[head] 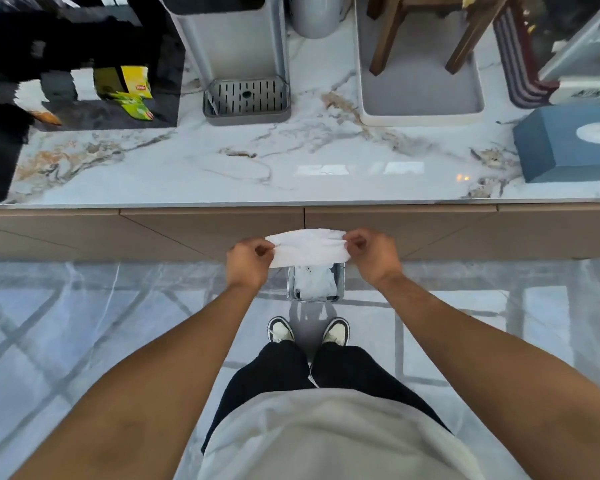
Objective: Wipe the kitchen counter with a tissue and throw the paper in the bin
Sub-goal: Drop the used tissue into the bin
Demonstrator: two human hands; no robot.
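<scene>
A white tissue [307, 247] is stretched flat between both hands, in front of the cabinet fronts and below the counter edge. My left hand [248, 263] pinches its left end and my right hand [373, 256] pinches its right end. Directly under the tissue, on the floor, stands a small grey bin [340, 278] with crumpled white paper inside; its far rim is hidden by the tissue. The white marble counter [257, 168] runs across the view above the hands.
On the counter stand a blue tissue box [551, 147] at the right, a grey tray [420, 98] with wooden legs on it, a grey appliance with a drip grate [246, 97], and a black box holding green packets [125, 88]. My shoes stand behind the bin.
</scene>
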